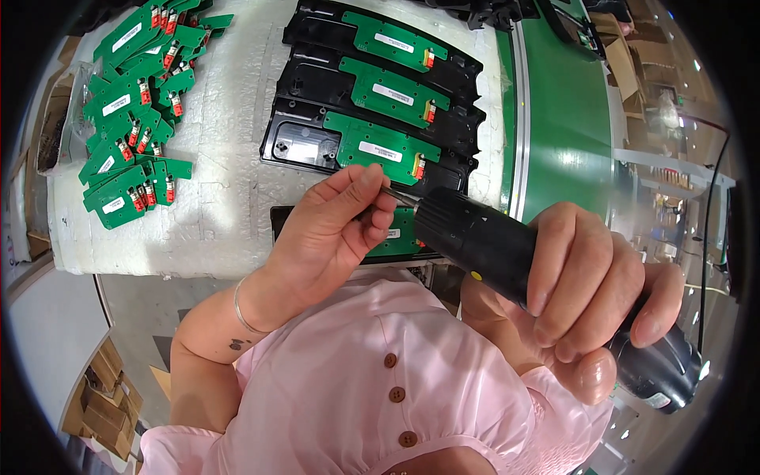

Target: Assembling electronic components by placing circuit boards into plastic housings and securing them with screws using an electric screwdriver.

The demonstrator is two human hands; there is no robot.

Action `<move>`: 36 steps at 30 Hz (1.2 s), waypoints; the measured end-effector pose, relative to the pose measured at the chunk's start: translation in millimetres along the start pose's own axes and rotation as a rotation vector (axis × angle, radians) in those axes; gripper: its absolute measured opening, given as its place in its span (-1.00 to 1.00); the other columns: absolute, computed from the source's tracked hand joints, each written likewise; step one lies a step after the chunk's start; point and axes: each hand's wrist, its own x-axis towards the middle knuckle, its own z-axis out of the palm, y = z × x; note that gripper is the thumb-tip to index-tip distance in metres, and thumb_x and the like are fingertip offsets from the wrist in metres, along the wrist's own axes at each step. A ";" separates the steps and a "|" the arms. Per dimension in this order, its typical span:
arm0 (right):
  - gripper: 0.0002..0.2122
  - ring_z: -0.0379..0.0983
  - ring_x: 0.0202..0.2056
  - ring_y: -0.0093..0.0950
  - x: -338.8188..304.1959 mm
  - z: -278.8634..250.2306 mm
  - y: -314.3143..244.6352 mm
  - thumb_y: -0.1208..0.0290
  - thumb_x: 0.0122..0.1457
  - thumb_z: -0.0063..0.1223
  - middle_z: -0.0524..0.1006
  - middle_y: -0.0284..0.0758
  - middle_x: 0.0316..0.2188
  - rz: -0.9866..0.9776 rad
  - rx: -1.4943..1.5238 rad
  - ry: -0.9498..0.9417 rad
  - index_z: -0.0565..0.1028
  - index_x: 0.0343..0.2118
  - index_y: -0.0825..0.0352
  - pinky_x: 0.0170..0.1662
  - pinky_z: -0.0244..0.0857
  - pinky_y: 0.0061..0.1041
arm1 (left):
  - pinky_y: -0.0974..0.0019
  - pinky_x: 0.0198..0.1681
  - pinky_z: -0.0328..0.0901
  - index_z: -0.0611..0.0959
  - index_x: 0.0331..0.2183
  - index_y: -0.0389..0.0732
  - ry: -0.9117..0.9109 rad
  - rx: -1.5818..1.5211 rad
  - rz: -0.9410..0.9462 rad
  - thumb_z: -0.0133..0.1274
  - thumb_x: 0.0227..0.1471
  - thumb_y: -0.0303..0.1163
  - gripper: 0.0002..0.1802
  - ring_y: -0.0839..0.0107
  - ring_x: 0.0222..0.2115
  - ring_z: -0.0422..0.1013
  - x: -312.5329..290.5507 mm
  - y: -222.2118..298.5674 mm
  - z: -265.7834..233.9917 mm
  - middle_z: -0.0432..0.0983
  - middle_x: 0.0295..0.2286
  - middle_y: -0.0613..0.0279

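My right hand (586, 285) wraps round a black electric screwdriver (479, 241), which is tilted with its metal bit (402, 197) pointing left. At the bit's tip, the fingers of my left hand (328, 226) are pinched together. Whatever lies between those fingertips is too small or hidden to make out. Below both hands is a black plastic panel (280, 215) with a green circuit board (405, 231), largely covered by my hand and the screwdriver. Just beyond, another black panel (305, 146) carries a green board (384, 149) with a white label and a red-and-white connector.
Farther back, two more black panels (317, 77) hold similar boards. A pile of loose green circuit boards (131, 103) lies at the left on the white foam-like work surface (214, 150). A green strip (566, 119) runs along the right, with cardboard boxes (621, 59) beyond.
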 end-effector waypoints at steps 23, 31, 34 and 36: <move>-0.75 0.09 -0.73 -0.56 7.0 -17.4 78.7 0.55 -0.17 -0.22 0.20 -0.38 -0.74 0.266 -0.235 0.369 0.30 -0.33 0.34 -0.54 0.10 -0.47 | 0.42 -0.31 0.40 0.39 -0.20 -0.32 -0.015 0.345 -0.158 -0.28 0.14 -0.32 -0.71 0.21 -0.28 0.44 -27.0 6.4 1.9 0.46 -0.38 0.01; -0.82 0.09 -0.74 -0.57 16.3 -15.0 84.8 0.65 -0.18 -0.18 0.26 -0.32 -0.72 0.341 -0.381 0.159 0.24 -0.42 0.35 -0.62 0.08 -0.55 | 0.55 -0.46 0.34 0.48 -0.33 -0.29 0.129 0.337 -0.029 -0.07 0.05 -0.40 -0.83 0.51 -0.53 0.41 -24.5 13.7 1.0 0.48 -0.48 0.22; -0.81 0.10 -0.76 -0.56 15.9 -18.0 87.9 0.65 -0.19 -0.16 0.27 -0.31 -0.72 0.326 -0.393 0.144 0.24 -0.42 0.36 -0.62 0.09 -0.53 | 0.58 -0.46 0.33 0.48 -0.29 -0.27 0.062 0.312 -0.024 -0.04 0.03 -0.41 -0.82 0.54 -0.49 0.42 -23.9 19.4 -1.1 0.47 -0.49 0.25; -0.81 0.11 -0.75 -0.56 17.0 -16.2 83.9 0.65 -0.19 -0.18 0.26 -0.32 -0.72 0.315 -0.402 0.134 0.24 -0.42 0.37 -0.61 0.08 -0.54 | 0.58 -0.46 0.34 0.49 -0.28 -0.26 0.085 0.290 -0.008 -0.04 0.02 -0.42 -0.82 0.55 -0.49 0.42 -24.6 18.7 -1.9 0.47 -0.48 0.25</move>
